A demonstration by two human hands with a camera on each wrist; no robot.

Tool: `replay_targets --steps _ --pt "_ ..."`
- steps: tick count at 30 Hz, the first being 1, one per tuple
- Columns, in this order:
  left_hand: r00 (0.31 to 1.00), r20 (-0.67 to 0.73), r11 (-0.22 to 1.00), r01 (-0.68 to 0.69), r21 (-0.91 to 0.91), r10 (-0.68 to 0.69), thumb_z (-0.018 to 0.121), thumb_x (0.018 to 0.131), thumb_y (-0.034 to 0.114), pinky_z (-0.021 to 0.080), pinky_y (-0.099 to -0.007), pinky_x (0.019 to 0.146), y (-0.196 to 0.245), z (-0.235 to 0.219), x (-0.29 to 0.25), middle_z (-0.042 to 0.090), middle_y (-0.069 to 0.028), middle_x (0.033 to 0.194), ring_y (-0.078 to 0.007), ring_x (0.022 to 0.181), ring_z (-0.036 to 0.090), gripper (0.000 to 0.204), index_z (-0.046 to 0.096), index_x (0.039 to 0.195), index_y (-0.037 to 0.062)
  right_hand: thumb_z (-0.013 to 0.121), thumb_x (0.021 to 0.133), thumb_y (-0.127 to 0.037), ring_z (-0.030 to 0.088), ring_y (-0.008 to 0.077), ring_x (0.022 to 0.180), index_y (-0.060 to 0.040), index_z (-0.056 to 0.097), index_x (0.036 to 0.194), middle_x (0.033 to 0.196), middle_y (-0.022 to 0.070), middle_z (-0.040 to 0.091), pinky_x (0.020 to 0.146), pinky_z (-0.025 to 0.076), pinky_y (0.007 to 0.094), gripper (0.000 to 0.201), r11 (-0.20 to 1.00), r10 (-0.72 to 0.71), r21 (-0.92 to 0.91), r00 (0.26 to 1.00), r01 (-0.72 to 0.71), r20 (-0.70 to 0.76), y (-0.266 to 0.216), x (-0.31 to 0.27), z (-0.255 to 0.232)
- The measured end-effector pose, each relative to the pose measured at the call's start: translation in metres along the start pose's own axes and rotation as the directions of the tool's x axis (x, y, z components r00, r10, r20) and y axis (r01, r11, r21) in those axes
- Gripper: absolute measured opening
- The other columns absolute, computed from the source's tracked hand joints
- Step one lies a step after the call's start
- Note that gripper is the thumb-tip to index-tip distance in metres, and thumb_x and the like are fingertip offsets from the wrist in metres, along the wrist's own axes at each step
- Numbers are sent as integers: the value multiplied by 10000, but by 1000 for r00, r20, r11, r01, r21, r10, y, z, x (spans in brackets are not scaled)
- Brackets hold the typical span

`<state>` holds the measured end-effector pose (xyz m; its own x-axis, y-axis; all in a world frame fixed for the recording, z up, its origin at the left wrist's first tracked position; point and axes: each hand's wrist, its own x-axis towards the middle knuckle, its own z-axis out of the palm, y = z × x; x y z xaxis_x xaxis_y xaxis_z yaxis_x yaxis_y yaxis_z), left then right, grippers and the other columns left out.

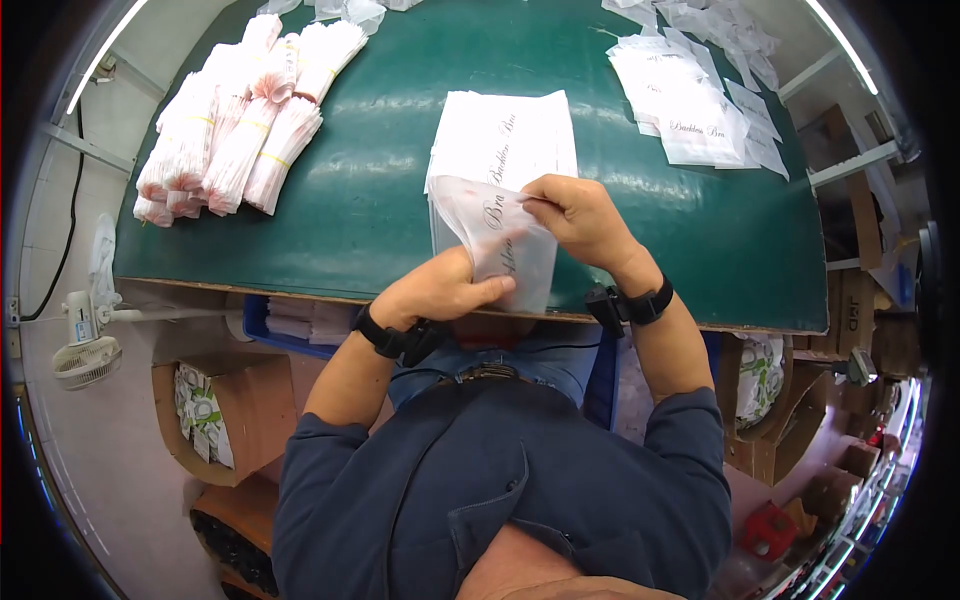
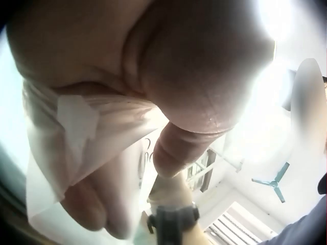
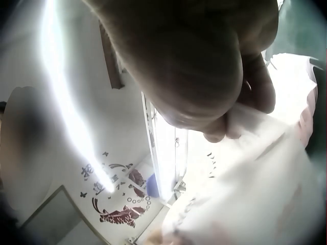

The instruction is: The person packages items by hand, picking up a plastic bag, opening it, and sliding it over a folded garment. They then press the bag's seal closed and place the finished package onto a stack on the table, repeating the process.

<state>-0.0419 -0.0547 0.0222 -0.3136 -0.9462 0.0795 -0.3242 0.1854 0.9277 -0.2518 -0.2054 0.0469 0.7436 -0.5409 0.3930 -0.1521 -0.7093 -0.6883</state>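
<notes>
A translucent plastic bag printed "Backless Bra" [image 1: 530, 270] is held up between both hands at the table's front edge. My left hand [image 1: 440, 285] grips its lower left side, thumb on the near face and fingers behind. Two of those fingertips [image 2: 84, 206] show below the bag's edge in the left wrist view. The right hand [image 1: 580, 215] pinches the bag's upper right edge between thumb and fingers; its curled fingers [image 3: 255, 81] press on the film in the right wrist view. Just beyond lies a stack of similar printed bags [image 1: 545, 135], partly covered by the held one.
Rubber-banded bundles of white and reddish packets [image 1: 235, 125] are heaped at the table's left. More printed bags [image 1: 690, 110] lie spread at the right, with loose clear plastic [image 1: 725, 35] behind. Cardboard boxes [image 1: 240, 400] and a small fan [image 1: 88, 360] stand below the green table [image 1: 370, 200].
</notes>
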Motion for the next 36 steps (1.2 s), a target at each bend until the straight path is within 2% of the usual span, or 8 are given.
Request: replay_targets --steps 5,7,9,13,15,18,21,36 --pt "956 72 907 292 -303 -283 685 1041 155 530 -315 1015 24 -11 3 723 -152 1245 -168 1116 694 511 561 1509 -6 702 1029 -102 625 64 737 -23 770 1073 807 -10 696 638 492 263 113 952 289 107 957 -287 1 47 12 -48" --pt "857 -515 900 -209 -382 -20 708 1037 139 541 -289 977 13 -21 11 734 -127 1240 -154 1083 701 395 648 1399 -5 701 1020 -130 619 94 709 -15 785 1008 761 31 708 653 506 275 142 901 417 201 896 -385 -153 83 22 -86" --pt "797 -598 969 -71 -235 -87 739 1011 156 551 -310 974 -6 -43 25 734 -144 1250 -193 1088 711 387 669 1354 -7 697 1009 -146 706 190 846 -4 772 1122 927 113 760 797 568 332 197 833 553 214 750 -510 -364 135 30 -123" --pt "770 -638 926 238 293 3 812 931 191 566 -377 966 -54 -58 42 723 -184 1248 -298 1099 710 422 699 1282 -14 735 992 -180 708 316 1097 11 696 1299 1197 190 740 953 564 414 364 555 52 -516 646 -653 -762 220 10 -136" --pt "797 -601 831 292 473 62 833 903 200 569 -401 964 -59 -62 51 718 -195 1242 -331 1102 706 443 704 1268 -16 784 928 -161 628 423 1270 5 637 1385 1375 252 667 1095 505 487 508 629 -203 -628 682 -459 -703 180 12 -107" --pt "788 -611 835 384 393 -74 861 843 231 560 -459 958 -61 -60 55 691 -201 1161 -400 1098 674 469 715 1225 1 807 897 -141 654 375 1232 -40 716 1273 1332 174 704 1075 518 453 400 879 -129 -471 914 -75 -386 102 21 -42" --pt "794 -607 810 376 451 -31 859 847 233 560 -462 922 -65 -59 58 679 -182 1110 -384 1055 675 405 724 1166 23 823 852 -145 661 348 1186 -67 765 1132 1240 130 730 1034 530 447 296 910 -146 -393 989 128 -14 68 21 1" --pt "794 -602 787 427 446 -90 810 891 214 561 -450 832 -49 -50 65 698 -134 1019 -341 951 694 233 704 1027 57 817 844 -156 677 357 1138 -49 751 1082 1175 123 731 981 546 451 269 914 -77 -396 996 89 44 68 12 24"
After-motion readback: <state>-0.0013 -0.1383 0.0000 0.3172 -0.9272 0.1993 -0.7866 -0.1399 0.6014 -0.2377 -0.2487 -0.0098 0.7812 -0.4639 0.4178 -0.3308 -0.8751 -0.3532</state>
